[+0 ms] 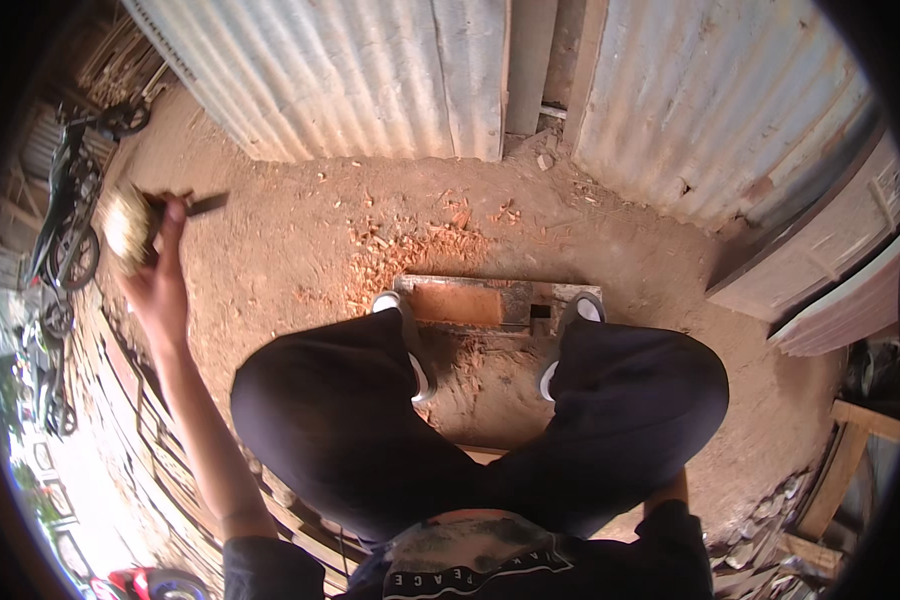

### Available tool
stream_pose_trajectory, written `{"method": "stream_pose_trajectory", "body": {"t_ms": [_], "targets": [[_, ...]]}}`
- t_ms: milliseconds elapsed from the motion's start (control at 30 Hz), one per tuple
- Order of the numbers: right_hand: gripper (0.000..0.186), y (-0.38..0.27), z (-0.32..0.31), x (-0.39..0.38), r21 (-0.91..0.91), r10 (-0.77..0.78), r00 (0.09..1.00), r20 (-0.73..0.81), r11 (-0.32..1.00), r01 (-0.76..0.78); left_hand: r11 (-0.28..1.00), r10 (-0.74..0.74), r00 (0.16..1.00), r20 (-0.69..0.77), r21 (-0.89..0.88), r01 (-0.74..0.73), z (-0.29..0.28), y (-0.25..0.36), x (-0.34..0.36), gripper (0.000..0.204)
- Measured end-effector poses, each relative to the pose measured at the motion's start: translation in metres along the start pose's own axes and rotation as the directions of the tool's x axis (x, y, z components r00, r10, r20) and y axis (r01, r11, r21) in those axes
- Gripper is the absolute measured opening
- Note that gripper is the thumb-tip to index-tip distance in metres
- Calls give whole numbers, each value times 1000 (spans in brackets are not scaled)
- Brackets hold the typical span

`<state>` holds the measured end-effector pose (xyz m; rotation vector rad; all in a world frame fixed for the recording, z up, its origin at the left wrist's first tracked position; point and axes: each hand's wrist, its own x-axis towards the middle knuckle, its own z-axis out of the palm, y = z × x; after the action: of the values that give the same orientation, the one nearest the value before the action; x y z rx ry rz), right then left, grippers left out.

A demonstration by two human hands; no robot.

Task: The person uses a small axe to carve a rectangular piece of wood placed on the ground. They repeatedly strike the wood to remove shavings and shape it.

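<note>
My left hand [164,290] is raised out to the left, its fingers closed round a rounded pale-yellow thing [128,228]. A dark flat piece [206,204] sticks out to the right beside the fingertips; blur hides what kind of thing this is. Of my right arm only a bit of forearm [672,491] shows by the right thigh, and the hand is hidden. Between my shoes lies a worn wooden board [515,330] with a square hole near its right end. A reddish-orange wood piece [457,305] is on its left part. Neither visible hand nor arm touches it.
Wood shavings [420,245] lie scattered on the dirt floor beyond the board. Corrugated metal sheets [350,80] stand ahead. Large wooden panels [820,240] lean at the right. Motorcycles [68,220] and long timber strips [140,420] are on the left, a wooden frame [835,475] lower right.
</note>
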<state>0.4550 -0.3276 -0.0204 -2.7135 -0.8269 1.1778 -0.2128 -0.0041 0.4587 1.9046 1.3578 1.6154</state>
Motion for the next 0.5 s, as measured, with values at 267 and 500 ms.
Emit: {"method": "stream_pose_trajectory", "body": {"t_ms": [267, 500], "targets": [[27, 20, -56, -28, 165, -72, 997, 35, 984, 65, 978, 170, 965, 198, -153, -141, 44, 75, 17, 29], [34, -62, -318, -9, -371, -565, 782, -264, 808, 458, 988, -33, 971, 238, -136, 67, 118, 10, 7, 24]]}}
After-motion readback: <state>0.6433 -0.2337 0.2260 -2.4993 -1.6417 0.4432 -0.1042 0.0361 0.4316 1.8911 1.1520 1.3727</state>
